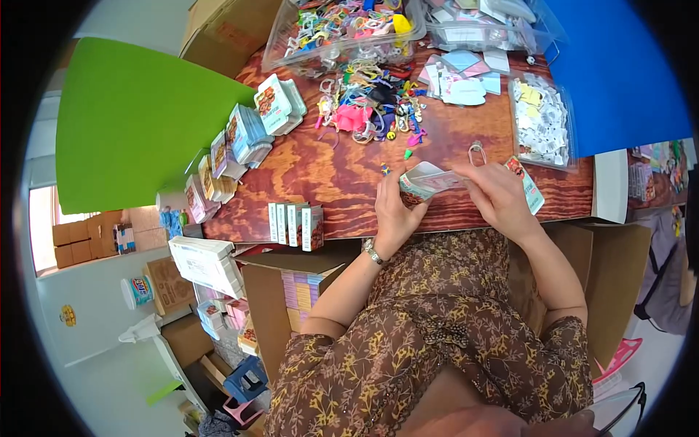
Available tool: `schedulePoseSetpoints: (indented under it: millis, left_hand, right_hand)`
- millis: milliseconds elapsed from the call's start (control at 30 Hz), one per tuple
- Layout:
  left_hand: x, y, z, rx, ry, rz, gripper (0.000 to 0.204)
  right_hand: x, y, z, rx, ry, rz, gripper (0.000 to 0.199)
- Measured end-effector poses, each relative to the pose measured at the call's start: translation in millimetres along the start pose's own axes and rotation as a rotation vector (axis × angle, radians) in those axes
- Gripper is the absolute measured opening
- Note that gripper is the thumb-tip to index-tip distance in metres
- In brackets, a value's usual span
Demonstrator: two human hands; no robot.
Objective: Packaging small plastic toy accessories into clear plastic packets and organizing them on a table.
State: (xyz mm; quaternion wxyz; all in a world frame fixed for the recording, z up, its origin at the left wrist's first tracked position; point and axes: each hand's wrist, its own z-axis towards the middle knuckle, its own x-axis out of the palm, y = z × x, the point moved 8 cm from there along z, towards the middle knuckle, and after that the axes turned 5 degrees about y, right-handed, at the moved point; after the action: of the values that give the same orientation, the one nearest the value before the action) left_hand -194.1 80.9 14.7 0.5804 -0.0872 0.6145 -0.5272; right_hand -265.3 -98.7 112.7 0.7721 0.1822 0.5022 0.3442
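Observation:
Over the near edge of the table, my left hand point(395, 211) is closed around a small white and teal printed carton point(416, 191). The carton stands open at its upper end and tilts toward the right. My right hand point(499, 197) has its thumb and fingers pinched at the carton's right-hand flap; whether something thin is also between them cannot be made out. Beneath and beside the right hand lies a flat printed carton point(531, 191). A small clear ring-shaped piece point(477, 153) rests just beyond that hand.
Small colourful trinkets point(371, 102) lie piled mid-table before a clear bin point(342, 45). Paper cards point(459, 80) and a clear tray of white pieces point(569, 131) are on the right. Flat carton stacks point(251, 135) line the left, with several filled cartons point(312, 227) near the edge.

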Motion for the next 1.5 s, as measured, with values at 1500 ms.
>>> schedulePoseSetpoints:
  millis: [1500]
  left_hand:
    - [-42, 31, -57, -0.019, -0.063, 0.086, 0.084]
  right_hand:
    - [9, 56, 72, -0.493, 0.004, -0.546, 0.040]
